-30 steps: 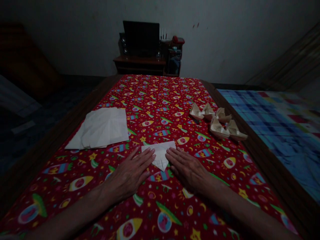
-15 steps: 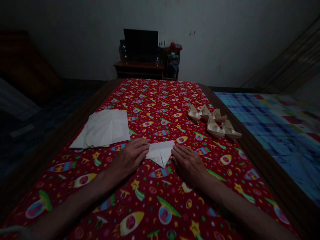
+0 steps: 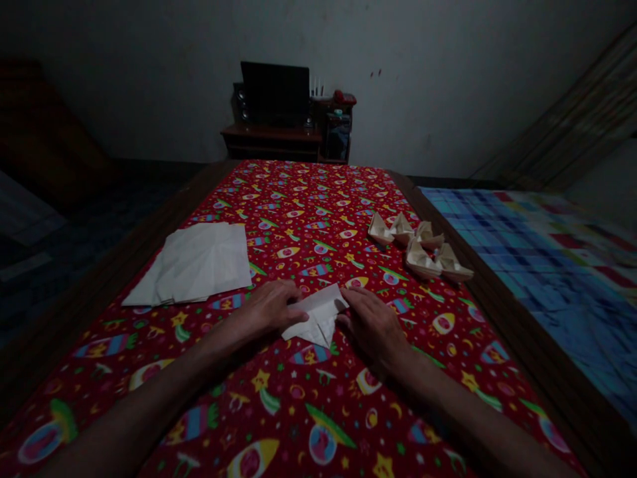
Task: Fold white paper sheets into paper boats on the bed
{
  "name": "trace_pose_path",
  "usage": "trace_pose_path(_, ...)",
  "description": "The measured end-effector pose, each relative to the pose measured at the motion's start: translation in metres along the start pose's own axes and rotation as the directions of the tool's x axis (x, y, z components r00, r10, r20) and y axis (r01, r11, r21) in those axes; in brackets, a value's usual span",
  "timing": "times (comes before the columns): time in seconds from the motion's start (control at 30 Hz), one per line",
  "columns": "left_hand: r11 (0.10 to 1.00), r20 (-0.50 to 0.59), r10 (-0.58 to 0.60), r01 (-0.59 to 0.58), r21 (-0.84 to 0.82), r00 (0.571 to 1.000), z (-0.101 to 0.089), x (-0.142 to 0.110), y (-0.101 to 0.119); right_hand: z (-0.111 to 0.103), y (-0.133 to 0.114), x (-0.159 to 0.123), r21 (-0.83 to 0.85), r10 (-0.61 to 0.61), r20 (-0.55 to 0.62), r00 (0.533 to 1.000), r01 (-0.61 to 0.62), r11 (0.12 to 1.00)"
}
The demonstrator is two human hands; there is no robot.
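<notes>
Centre frame, the left hand (image 3: 269, 307) and right hand (image 3: 377, 325) pinch a half-folded paper (image 3: 321, 317); right, folded shapes (image 3: 422, 261) look finished; left, stacked sheets (image 3: 204, 262) seem still unshaped.

Both arms reach forward low over the bench, forearms slanting inward so the hands come close together without touching. The left hand (image 3: 273, 307) is palm down, its fingers bent and bunched, the thumb stretched toward the other hand beneath them. The right hand (image 3: 374, 324) faces it, back up, fingers together and slightly curled, pointing forward and inward, with the thumb tucked lower. The wrists look nearly straight, and both forearms are bare, widening back toward the person.
</notes>
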State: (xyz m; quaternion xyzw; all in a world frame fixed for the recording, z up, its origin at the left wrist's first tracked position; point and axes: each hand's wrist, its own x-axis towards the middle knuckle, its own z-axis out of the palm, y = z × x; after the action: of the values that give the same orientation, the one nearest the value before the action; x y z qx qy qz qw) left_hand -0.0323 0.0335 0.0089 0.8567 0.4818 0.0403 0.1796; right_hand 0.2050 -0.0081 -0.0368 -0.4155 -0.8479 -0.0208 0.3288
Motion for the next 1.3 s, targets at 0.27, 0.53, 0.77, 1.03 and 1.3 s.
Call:
trace_pose_path(0.27, 0.963, -0.034, -0.024, 0.014, -0.269, 0.999, -0.004, -0.008, 0.010, 0.001, 0.010, 0.016, 0.232, 0.159, 0.165, 0.973, -0.195, 0.953)
trace_pose_path(0.53, 0.914, -0.478, 0.398, -0.381, 0.137, 0.783, -0.013, -0.018, 0.026, -0.020, 0.000, 0.033, 0.376, 0.117, 0.014, 0.993, -0.114, 0.920)
trace_pose_path(0.77, 0.756, -0.414, 0.602, -0.319, 0.572, 0.683, -0.003, -0.022, 0.030, -0.023, 0.001, 0.032, -0.122, -0.339, -0.040, 0.940, 0.333, 0.935)
trace_pose_path(1.03, 0.852, -0.195, 0.402, -0.288, 0.437, 0.894, 0.023, -0.026, 0.015, -0.016, -0.001, 0.021, -0.137, -0.290, 0.240, 0.927, 0.328, 0.935)
trace_pose_path(1.3, 0.909, -0.248, 0.378, -0.308, 0.280, 0.892, 0.031, -0.025, 0.006, -0.017, -0.003, 0.014, -0.086, -0.295, 0.227, 0.928, 0.321, 0.943)
